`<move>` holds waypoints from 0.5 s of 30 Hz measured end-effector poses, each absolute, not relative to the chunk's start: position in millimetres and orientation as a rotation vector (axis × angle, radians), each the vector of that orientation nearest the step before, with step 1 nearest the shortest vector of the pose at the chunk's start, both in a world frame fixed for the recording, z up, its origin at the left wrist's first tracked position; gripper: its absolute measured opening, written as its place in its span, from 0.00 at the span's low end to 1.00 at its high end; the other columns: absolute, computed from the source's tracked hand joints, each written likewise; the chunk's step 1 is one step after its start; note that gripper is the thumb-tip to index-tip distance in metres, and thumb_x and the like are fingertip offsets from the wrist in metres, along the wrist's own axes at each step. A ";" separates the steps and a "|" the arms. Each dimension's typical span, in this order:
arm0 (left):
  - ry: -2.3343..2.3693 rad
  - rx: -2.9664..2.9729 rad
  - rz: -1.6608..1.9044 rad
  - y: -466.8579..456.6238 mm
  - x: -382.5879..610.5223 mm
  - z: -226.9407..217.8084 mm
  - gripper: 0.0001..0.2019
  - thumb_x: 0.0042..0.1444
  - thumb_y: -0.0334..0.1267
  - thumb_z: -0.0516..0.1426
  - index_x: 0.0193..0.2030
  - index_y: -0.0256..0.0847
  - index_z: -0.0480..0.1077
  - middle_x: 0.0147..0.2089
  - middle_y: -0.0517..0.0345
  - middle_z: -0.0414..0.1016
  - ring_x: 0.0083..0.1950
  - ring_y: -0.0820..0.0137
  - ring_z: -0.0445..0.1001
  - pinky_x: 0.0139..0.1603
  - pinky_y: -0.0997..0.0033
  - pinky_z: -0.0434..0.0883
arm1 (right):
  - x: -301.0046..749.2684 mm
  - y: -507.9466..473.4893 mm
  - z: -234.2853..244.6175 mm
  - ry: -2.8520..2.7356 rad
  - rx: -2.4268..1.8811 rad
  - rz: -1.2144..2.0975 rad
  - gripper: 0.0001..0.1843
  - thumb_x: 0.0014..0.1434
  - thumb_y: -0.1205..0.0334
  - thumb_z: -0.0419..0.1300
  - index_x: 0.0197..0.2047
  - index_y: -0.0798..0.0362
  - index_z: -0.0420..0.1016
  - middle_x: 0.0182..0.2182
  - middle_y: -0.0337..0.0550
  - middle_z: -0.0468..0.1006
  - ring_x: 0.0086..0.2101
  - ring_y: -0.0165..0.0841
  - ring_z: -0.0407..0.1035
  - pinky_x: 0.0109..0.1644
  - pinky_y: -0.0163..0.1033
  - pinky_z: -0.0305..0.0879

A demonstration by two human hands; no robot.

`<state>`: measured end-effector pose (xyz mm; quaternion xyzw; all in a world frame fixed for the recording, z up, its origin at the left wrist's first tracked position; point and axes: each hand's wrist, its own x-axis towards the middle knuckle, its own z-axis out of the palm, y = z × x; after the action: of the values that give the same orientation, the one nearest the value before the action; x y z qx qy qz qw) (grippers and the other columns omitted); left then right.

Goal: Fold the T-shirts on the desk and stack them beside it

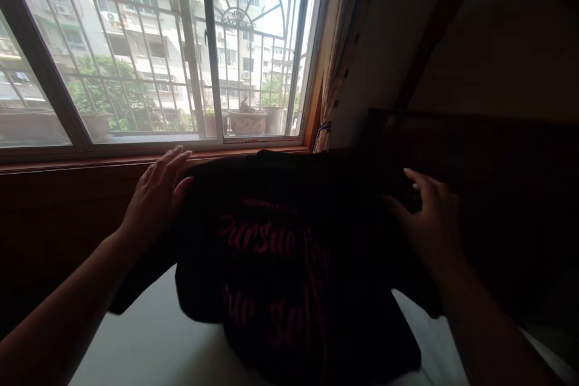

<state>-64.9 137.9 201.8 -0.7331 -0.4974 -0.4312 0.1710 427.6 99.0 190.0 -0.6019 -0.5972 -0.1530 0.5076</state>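
Observation:
A black T-shirt (275,271) with pink lettering hangs or lies spread in front of me over a white surface (140,325). Its sleeves spread out to both sides, and the lower part looks bunched. By the shirt's left shoulder is my left hand (158,193), thumb and fingers apart; whether it touches the cloth is unclear. My right hand (429,211) is raised beside the opposite shoulder, its fingers curved and spread, with nothing visible between them. Deep shadow hides much of the shirt's upper edge.
Behind the shirt is a sliding window (212,48) with a metal grille and a wooden sill (108,160). Flower pots (247,122) stand outside. A gathered curtain (337,54) hangs at the window's right side. Dark wooden furniture (497,139) stands at the right.

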 end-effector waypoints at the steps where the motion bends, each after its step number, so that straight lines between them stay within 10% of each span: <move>1: -1.318 -2.024 -1.239 142.1 -56.0 203.7 0.24 0.70 0.47 0.50 0.69 0.42 0.59 0.71 0.46 0.61 0.71 0.51 0.60 0.70 0.46 0.59 | 420.1 103.3 189.0 -1.477 -1.388 -0.508 0.25 0.63 0.47 0.60 0.61 0.45 0.70 0.60 0.52 0.69 0.60 0.49 0.63 0.66 0.58 0.54; 5: -1.185 -2.052 -1.208 131.5 -39.4 177.4 0.21 0.69 0.41 0.52 0.67 0.46 0.59 0.70 0.48 0.59 0.72 0.53 0.57 0.70 0.47 0.59 | 396.8 90.4 151.0 -1.705 -1.279 -0.531 0.13 0.68 0.54 0.57 0.52 0.47 0.73 0.51 0.47 0.74 0.54 0.43 0.68 0.63 0.53 0.59; 10: -1.218 -2.446 -0.905 91.0 -48.3 107.7 0.06 0.68 0.37 0.53 0.44 0.43 0.71 0.44 0.54 0.74 0.46 0.63 0.74 0.47 0.64 0.73 | 378.4 35.2 79.1 -2.051 -1.445 0.078 0.16 0.70 0.53 0.54 0.31 0.48 0.70 0.30 0.39 0.74 0.33 0.33 0.71 0.40 0.39 0.70; 15: -1.240 -2.901 -0.531 61.7 -65.5 49.9 0.07 0.65 0.34 0.55 0.39 0.46 0.74 0.38 0.58 0.75 0.40 0.67 0.74 0.40 0.71 0.74 | 371.9 -10.2 33.2 -2.378 -1.257 0.276 0.09 0.61 0.53 0.66 0.34 0.48 0.75 0.36 0.39 0.80 0.37 0.33 0.75 0.43 0.35 0.73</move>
<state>-65.5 61.7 49.9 -0.9063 -0.3875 -0.1659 -0.0289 371.9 -10.2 33.2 -0.4539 -0.8585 0.0996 0.2170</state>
